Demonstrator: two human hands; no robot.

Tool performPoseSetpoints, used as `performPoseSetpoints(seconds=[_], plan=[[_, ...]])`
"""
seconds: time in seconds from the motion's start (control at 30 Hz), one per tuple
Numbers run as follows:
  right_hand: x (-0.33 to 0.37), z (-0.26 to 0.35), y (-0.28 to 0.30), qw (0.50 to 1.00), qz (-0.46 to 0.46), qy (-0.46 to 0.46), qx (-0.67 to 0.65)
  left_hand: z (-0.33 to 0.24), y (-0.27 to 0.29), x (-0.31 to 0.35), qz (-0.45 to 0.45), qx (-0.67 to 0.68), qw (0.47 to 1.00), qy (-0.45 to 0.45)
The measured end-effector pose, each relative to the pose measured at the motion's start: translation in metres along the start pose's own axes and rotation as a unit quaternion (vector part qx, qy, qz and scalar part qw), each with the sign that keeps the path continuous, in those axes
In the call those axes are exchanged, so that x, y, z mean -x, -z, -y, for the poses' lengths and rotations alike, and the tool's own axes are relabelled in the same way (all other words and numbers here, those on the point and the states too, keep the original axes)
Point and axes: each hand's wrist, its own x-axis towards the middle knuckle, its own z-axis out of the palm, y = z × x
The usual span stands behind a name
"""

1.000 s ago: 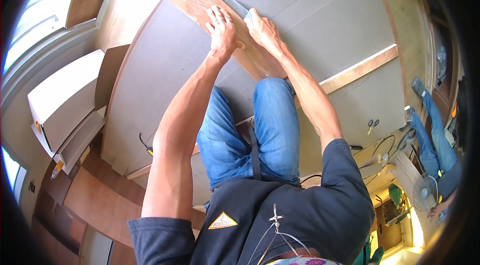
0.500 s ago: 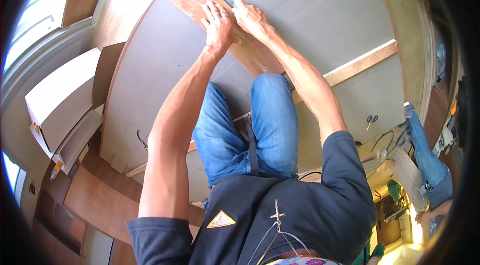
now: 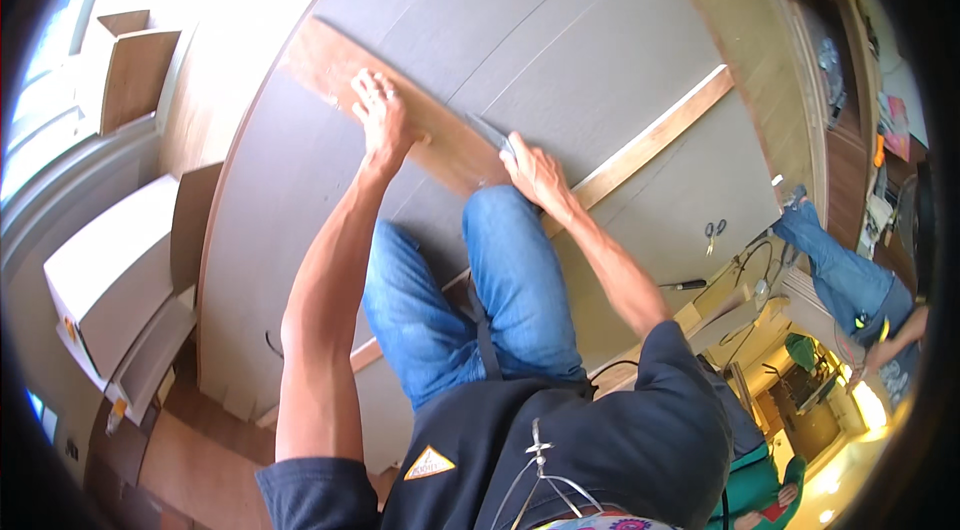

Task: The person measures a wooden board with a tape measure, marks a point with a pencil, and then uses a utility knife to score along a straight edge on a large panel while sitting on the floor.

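Observation:
A long, narrow wooden board lies diagonally on a large grey panel in front of my knees. My left hand rests on the board's upper half, fingers stretched out and pressing down. At the board's lower right edge, my right hand is closed round a knife. Its narrow pale blade points up and left along that edge; the handle is mostly hidden in my fingers. Thin lines run across the panel surface beyond the knife.
A light wooden strip crosses the panel at right. Scissors and a dark-handled tool lie farther right. White cabinet pieces stand at left. One person in jeans is at the right; another in green is lower right.
My right hand has drawn the knife down the board's edge toward my knee, away from my left hand. The left hand stays on the board; the whole view has shifted.

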Motion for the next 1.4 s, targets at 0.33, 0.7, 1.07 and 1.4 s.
performPoseSetpoints(seconds=[0.33, 0.7, 1.07, 1.4], plan=[[-0.151, -0.003, 0.077, 0.912, -0.368, 0.003, -0.182, -0.005, 0.012, 0.005, 0.013, 0.066, 0.998, -0.008], [-0.256, -0.036, 0.127, 0.749, -0.317, -0.203, -0.546, -0.007, 0.007, 0.002, 0.015, 0.078, 0.997, 0.016], [-0.210, -0.001, 0.122, 0.787, -0.035, -0.047, -0.614, 0.007, 0.008, 0.010, 0.014, -0.095, 0.995, -0.005], [-0.139, 0.098, 0.111, 0.837, -0.297, 0.146, -0.436, 0.001, 0.009, 0.011, 0.009, 0.021, 1.000, 0.014]])
